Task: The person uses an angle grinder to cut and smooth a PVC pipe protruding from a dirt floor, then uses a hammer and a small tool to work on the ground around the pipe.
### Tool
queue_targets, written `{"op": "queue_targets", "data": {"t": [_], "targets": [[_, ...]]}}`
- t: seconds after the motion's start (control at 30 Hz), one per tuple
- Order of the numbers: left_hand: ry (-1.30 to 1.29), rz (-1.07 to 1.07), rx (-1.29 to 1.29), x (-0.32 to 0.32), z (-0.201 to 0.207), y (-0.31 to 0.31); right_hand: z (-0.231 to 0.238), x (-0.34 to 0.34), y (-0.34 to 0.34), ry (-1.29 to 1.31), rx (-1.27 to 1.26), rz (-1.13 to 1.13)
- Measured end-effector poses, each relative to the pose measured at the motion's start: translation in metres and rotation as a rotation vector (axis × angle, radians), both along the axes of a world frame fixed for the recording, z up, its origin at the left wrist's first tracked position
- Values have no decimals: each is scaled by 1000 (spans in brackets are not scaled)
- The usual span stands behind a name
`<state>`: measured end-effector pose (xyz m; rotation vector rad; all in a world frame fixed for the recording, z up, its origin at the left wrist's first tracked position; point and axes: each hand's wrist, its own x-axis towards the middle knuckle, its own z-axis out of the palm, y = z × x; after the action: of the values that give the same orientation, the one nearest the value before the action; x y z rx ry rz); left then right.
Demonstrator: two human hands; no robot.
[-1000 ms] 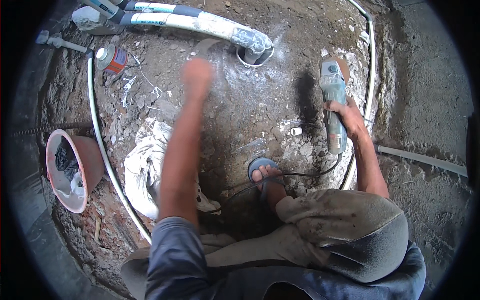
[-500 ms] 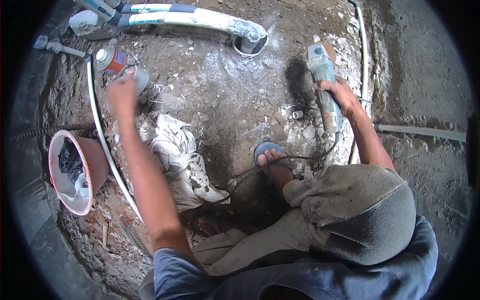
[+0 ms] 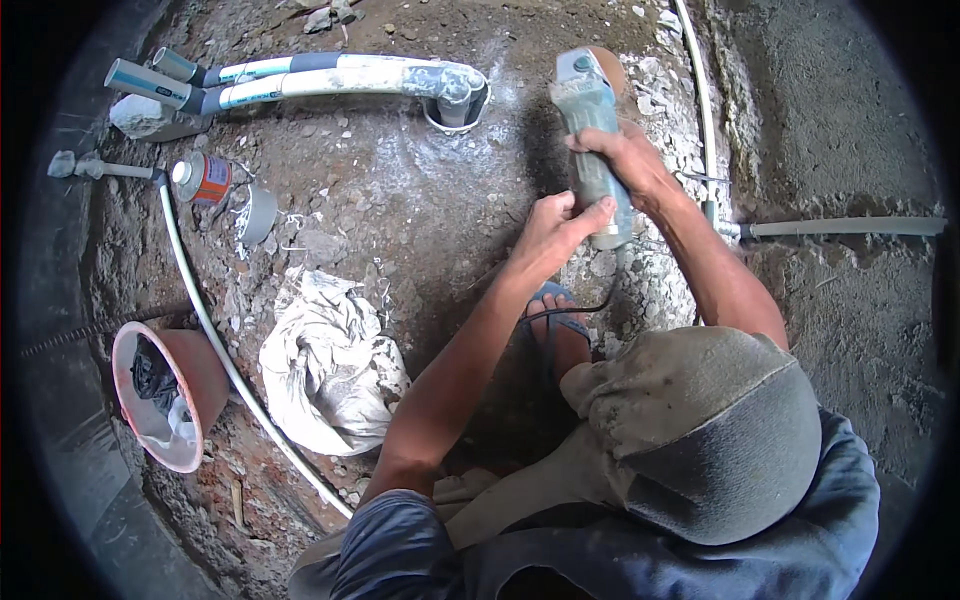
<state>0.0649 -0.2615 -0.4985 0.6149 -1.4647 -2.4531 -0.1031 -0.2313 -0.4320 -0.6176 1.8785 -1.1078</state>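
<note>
An angle grinder (image 3: 585,100) with a pale green, dusty body is held up over the ground in front of me. My right hand (image 3: 630,162) is wrapped round its middle. My left hand (image 3: 560,232) is closed at the rear end of the body, near where the black cord (image 3: 614,285) comes out. At the grinder's head, a brown disc (image 3: 608,70) shows partly behind the casing. Over on the left, a short grey pipe piece (image 3: 261,216) lies on the dirt beside an orange-labelled can (image 3: 214,180) with a white cap.
Joined white and grey pipes (image 3: 330,83) run across the far side into a round opening. A crumpled white cloth sack (image 3: 330,360) lies left of my sandalled foot (image 3: 556,320). A pink bucket (image 3: 205,375) tips sideways beside a thin white pipe (image 3: 225,350). Another thin pipe (image 3: 705,100) lines the right.
My left hand has left the grey pipe piece and come right onto the grinder's rear end. My right hand keeps its hold. The whole view has shifted slightly.
</note>
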Motion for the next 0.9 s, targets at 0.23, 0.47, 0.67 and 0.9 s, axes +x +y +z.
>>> {"op": "queue_targets", "data": {"t": [0.23,0.47,0.67,0.9], "targets": [[120,151,237,11,8,-19,6,15,-42,-41,-148,83],[357,125,-6,48,12,-29,15,16,-61,-440,-244,46],[282,237,-146,65,24,-21,11,34,-68,-548,-259,87],[246,455,-123,66,21,3,17,50,-61,-431,-231,164]]}}
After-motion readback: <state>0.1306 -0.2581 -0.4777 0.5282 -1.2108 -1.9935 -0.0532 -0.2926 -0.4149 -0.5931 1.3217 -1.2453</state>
